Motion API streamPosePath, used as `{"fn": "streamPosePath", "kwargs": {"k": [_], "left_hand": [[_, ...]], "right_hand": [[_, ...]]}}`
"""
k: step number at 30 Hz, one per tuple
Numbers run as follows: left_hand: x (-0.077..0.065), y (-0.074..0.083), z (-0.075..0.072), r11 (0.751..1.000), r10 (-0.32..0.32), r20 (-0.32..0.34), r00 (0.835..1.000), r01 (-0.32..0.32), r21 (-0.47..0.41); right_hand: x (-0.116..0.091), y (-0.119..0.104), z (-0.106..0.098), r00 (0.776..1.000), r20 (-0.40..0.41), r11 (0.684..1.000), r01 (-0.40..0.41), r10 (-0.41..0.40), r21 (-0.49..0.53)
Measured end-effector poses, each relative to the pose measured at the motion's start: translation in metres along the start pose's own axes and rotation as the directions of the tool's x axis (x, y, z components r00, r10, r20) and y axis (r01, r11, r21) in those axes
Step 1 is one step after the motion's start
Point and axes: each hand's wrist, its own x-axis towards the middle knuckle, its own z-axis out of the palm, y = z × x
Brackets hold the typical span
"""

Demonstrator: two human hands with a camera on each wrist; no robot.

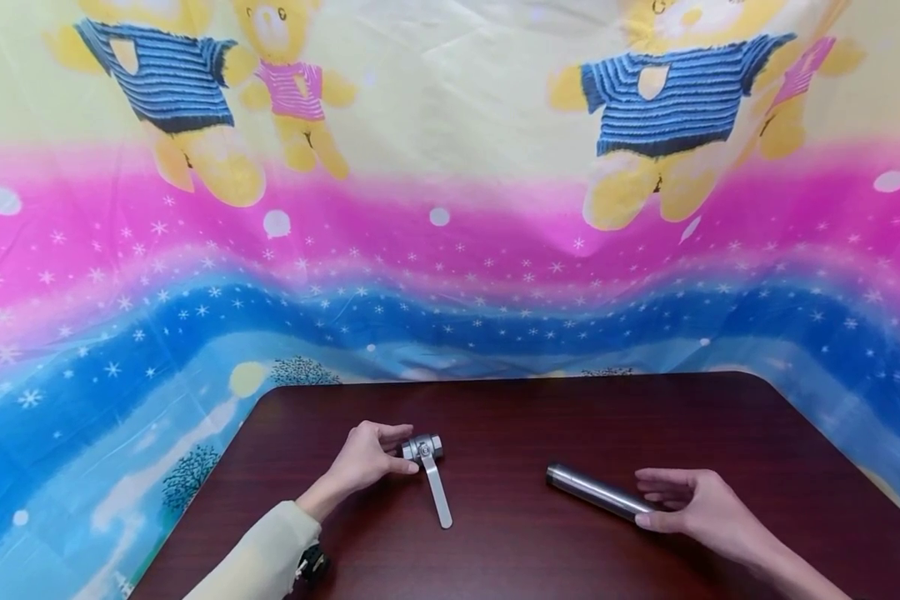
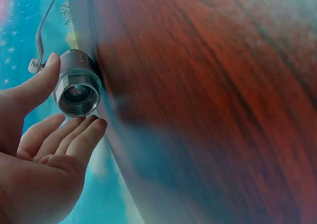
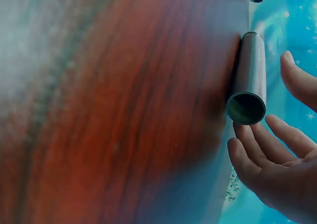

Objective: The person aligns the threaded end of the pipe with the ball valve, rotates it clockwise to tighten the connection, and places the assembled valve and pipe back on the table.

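A metal ball valve lies on the table with its flat silver lever pointing toward the near side. My left hand is at the valve's left end, thumb on the near side and fingers on the far side. In the left wrist view the valve's threaded opening faces the palm, the fingers fairly straight beside its rim. A steel pipe lies slanted on the right. At its near end is my right hand, thumb and fingers spread apart. The right wrist view shows the pipe's hollow end close to the fingertips.
The dark reddish-brown table has rounded far corners. Behind and beside it hangs a cloth backdrop printed with bears and snowflakes. A black device sits at the left sleeve's cuff.
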Motion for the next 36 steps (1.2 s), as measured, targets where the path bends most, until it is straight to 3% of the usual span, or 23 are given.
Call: {"fn": "streamPosePath", "kwargs": {"k": [10,20,27,36], "left_hand": [[0.003,0.001,0.007,0.998,0.017,-0.003,1.0,-0.017,0.057],[0.006,-0.001,0.008,0.997,-0.036,-0.019,0.999,0.037,0.066],[0.007,0.0,0.005,0.996,-0.054,-0.015,0.998,0.055,0.07],[0.007,0.003,0.003,0.998,-0.019,0.002,1.0,0.019,0.065]], "right_hand": [[-0.003,0.006,0.003,1.0,0.006,0.999,0.014,-0.013,-0.039],[0.003,0.007,0.005,1.0,-0.009,0.997,0.008,-0.009,-0.071],[0.006,0.006,0.007,0.999,-0.011,0.999,0.035,-0.035,-0.033],[0.008,-0.001,0.011,0.987,-0.116,0.992,-0.114,0.107,-0.058]]}}
